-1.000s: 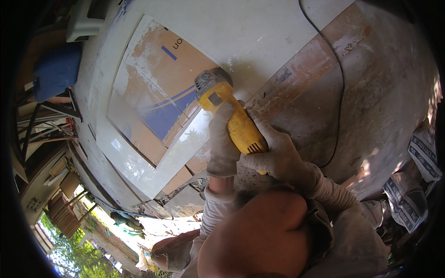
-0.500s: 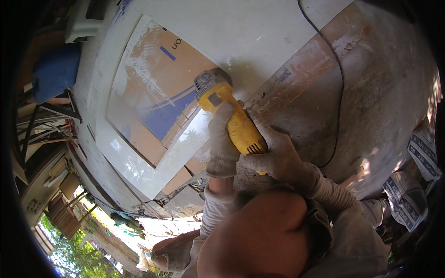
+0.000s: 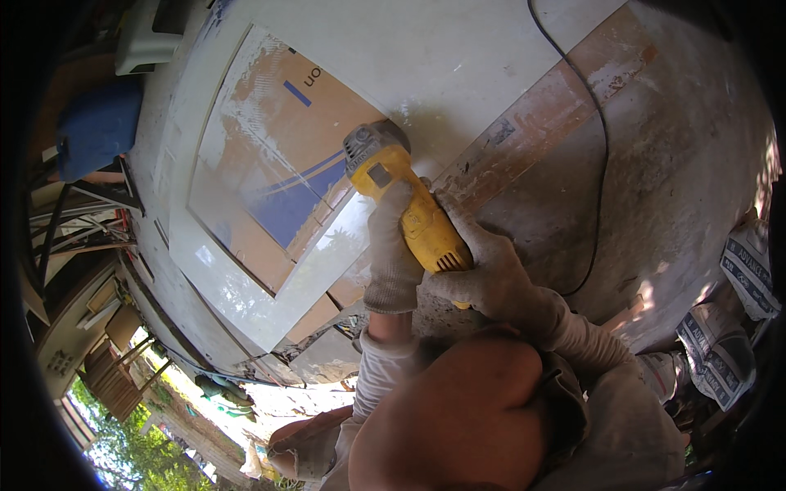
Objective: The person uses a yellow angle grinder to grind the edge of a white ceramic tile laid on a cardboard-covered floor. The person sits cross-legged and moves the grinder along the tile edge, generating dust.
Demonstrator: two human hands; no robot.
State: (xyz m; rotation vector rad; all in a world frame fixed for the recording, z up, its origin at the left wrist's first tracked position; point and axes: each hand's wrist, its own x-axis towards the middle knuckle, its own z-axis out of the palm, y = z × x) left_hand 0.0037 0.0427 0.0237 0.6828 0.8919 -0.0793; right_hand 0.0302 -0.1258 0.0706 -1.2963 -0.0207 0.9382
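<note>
Both of my hands, in pale knit work gloves, are closed round a yellow angle grinder (image 3: 434, 237). My left hand (image 3: 391, 254) wraps the body just behind the grey gear head. My right hand (image 3: 491, 266) grips the rear end, by the vent slots. The grinder's head is at the edge of a large white panel (image 3: 450, 65), and its disc is mostly hidden beneath the head. A dusty haze hangs beside the disc. Left of the head, brown cardboard (image 3: 327, 106) with blue print shows within a four-sided opening in the white panel.
A black cord (image 3: 604, 139) curves over the floor on the right. A cardboard strip (image 3: 540, 114) lies along the panel's edge. Printed bags (image 3: 716, 352) are at the far right. On the left are a blue chair (image 3: 98, 131), a white plastic piece (image 3: 147, 45) and a wooden chair (image 3: 110, 380).
Little differs. Both gloved hands and the grinder stay in nearly the same place; the dust by the disc has shifted slightly.
</note>
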